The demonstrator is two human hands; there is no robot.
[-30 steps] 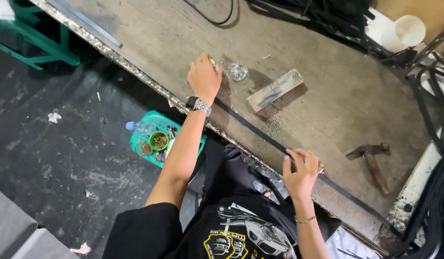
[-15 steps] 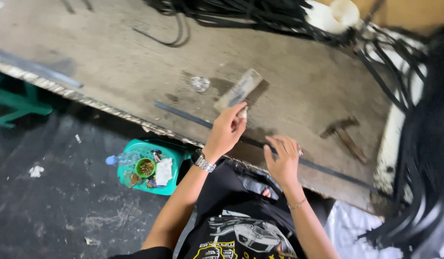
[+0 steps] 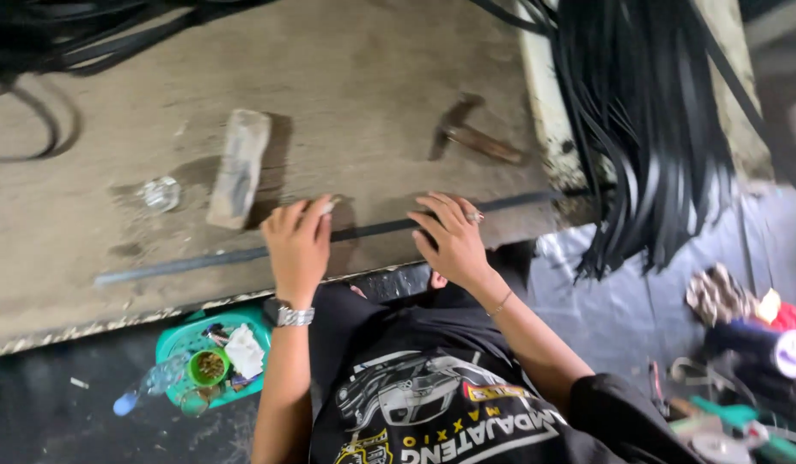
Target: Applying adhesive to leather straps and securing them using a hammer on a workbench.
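Note:
A long thin black strip (image 3: 381, 228) lies along the front edge of the wooden bench (image 3: 363, 77). My left hand (image 3: 299, 245), with a watch on its wrist, rests on the strip with its fingers curled, and a small pale object (image 3: 329, 204) shows at its fingertips. My right hand (image 3: 454, 236), wearing a ring and a bracelet, lies flat on the strip just to the right, fingers spread. A worn wooden block (image 3: 239, 167) lies just beyond my left hand. A hammer (image 3: 471, 136) lies further back, beyond my right hand.
A small clear round lid (image 3: 161, 193) sits left of the block. A thick bundle of black strips (image 3: 655, 129) hangs over the bench's right end. On the floor, a teal basket (image 3: 179, 339) holds a green cup and scraps, and spools and tools (image 3: 759, 344) lie at the right.
My left hand has come from far along the strip, past the wooden block, to rest close beside my right hand. The view has swung right, bringing in the hanging strips.

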